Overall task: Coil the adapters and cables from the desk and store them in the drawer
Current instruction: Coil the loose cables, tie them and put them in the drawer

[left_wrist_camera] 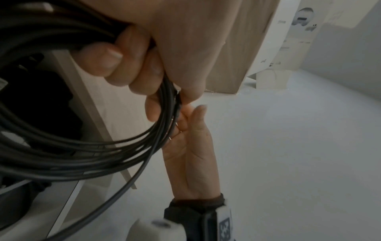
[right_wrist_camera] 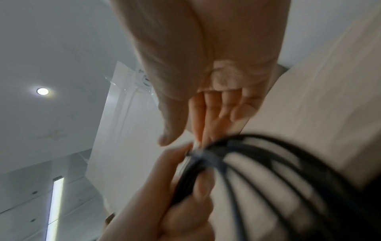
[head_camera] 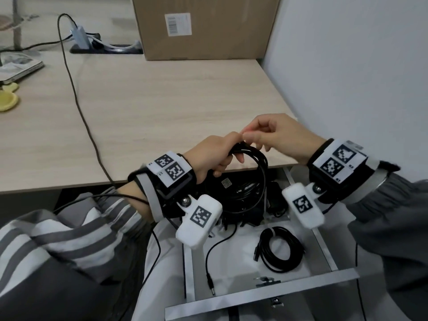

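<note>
Sleeves, grey with white stripes, at 7 and 4 o'clock of the head view; each wrist carries a black band with tag markers.

Drawer [head_camera: 261, 295]: pulled out below the desk [head_camera: 162, 100] edge, white floor, metal front rail at 6 o'clock. Contents:
- tied coil [head_camera: 281, 249], black, flat on the floor at 5 o'clock, plug end pointing toward 9 o'clock.
- loose lead [head_camera: 209, 258] with barrel plug, at 6 o'clock, trailing back toward the adapters.
- black adapters [head_camera: 234, 193] and tangled wire at the drawer's back, partly hidden by the hands.

Left hand [head_camera: 213, 156]: fingers curled round the top of a black cable coil [head_camera: 260, 179], several loops gathered in the fist; the coil hangs upright over the drawer's back, clear of the floor. Left wrist view shows the fingers [left_wrist_camera: 115, 65] wrapped about the bundle [left_wrist_camera: 86, 154].

Right hand [head_camera: 278, 135]: at 3 o'clock of the left, thumb and forefinger pinched together at the coil's top, touching the left hand's knuckle. What the pinch holds is too small and blurred to tell.

Desk, remainder: cardboard box [head_camera: 203, 26] at 12 o'clock; dark cord [head_camera: 76, 93] running from 11 o'clock over the front edge; yellow object [head_camera: 8, 98] at 9 o'clock.
</note>
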Tool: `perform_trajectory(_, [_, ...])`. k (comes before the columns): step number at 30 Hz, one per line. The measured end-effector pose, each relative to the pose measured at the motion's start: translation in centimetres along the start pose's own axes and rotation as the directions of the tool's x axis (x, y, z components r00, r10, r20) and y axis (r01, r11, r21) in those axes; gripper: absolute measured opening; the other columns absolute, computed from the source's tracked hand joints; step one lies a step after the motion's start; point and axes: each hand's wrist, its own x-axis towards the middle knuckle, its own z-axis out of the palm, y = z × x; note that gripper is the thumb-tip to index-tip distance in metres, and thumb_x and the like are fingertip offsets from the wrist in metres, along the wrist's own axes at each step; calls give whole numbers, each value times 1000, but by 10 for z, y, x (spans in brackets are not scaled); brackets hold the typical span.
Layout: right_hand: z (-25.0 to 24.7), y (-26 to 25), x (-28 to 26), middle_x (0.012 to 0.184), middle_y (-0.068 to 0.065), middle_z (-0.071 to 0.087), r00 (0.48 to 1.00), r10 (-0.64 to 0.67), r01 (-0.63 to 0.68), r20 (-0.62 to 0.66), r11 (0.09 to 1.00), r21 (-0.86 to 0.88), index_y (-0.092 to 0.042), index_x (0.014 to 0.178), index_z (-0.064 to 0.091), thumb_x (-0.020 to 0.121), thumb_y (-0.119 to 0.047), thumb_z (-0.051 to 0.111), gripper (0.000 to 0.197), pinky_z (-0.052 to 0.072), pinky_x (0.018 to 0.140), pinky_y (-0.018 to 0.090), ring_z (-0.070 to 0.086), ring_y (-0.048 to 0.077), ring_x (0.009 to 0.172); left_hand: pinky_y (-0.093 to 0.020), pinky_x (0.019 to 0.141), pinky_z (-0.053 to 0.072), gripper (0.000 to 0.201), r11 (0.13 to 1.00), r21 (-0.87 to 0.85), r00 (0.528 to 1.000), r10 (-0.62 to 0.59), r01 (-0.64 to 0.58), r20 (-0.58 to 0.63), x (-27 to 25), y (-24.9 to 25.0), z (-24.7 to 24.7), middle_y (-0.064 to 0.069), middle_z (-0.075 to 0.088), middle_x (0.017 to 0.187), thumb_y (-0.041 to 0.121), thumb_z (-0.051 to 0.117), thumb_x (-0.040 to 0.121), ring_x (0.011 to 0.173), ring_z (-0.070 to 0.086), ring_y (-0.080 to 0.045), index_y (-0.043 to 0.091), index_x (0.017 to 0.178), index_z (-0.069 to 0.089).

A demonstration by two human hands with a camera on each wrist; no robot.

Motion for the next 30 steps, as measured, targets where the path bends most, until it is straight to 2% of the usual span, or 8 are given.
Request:
perform_trajectory(3, [-29,22,20,99,-1,70,984,116,-129,-137,988,-90,-19,99,67,93,-25,59,12,44,65,21,61,11,81,-21,41,20,44,995,-94,998,-21,15,-61,3,-6,-6,7,20,46,40,37,96,39,17,-12,10,69,56])
perform_trajectory(6, [-56,49,36,131,8,56,911,340,-380,-232,911,-157,-12,125,56,90,-10,62,36,49,76,26,58,18,98,-22,41,21,44,985,-170,997,-20,6,-81,3,-14,-11,7,17,46,40,36,97,40,16,-12,10,71,56])
perform_trajectory(9, [-65,62,51,144,9,43,907,360,-421,-218,750,-511,-13,138,45,87,-6,62,54,45,97,34,50,26,120,-22,42,22,45,982,-188,994,-17,-3,-105,3,-18,-9,7,17,46,40,36,97,40,16,-12,9,74,60])
perform_trajectory(11, [-66,61,57,133,11,51,916,326,-397,-235,646,-652,-11,131,52,85,-7,63,47,43,94,33,52,27,117,-22,41,22,47,981,-193,992,-31,7,-121,4,-18,-8,7,19,46,40,37,96,39,18,-11,7,80,65])
perform_trajectory(15, [-58,52,58,106,12,65,927,309,-365,-212,614,-700,-3,109,67,87,-8,64,23,42,64,23,53,19,85,-21,40,22,44,967,-249,990,-77,45,-119,5,-16,-10,8,19,45,39,38,96,40,18,-12,9,87,68])
perform_trajectory(20, [-50,50,49,108,5,68,944,271,-319,-190,588,-744,-9,98,71,87,-18,66,16,39,75,25,54,15,87,-19,39,23,41,961,-274,987,-82,42,-136,2,-16,-9,6,19,46,39,39,95,40,18,-12,11,83,67])
perform_trajectory(26, [-37,52,30,105,12,70,926,320,-357,-200,567,-743,-1,98,71,91,-21,59,24,44,75,28,63,26,92,-24,43,24,40,939,-343,983,-46,-19,-178,-11,-26,0,7,19,46,39,40,96,41,18,-12,12,80,65])
perform_trajectory(30, [-31,38,4,93,7,65,938,217,-342,-271,706,-620,-5,90,67,96,-13,51,19,40,73,28,56,23,82,-22,43,24,41,896,-442,968,-68,-47,-240,-27,-42,11,7,21,45,39,38,97,36,19,-9,9,92,66])
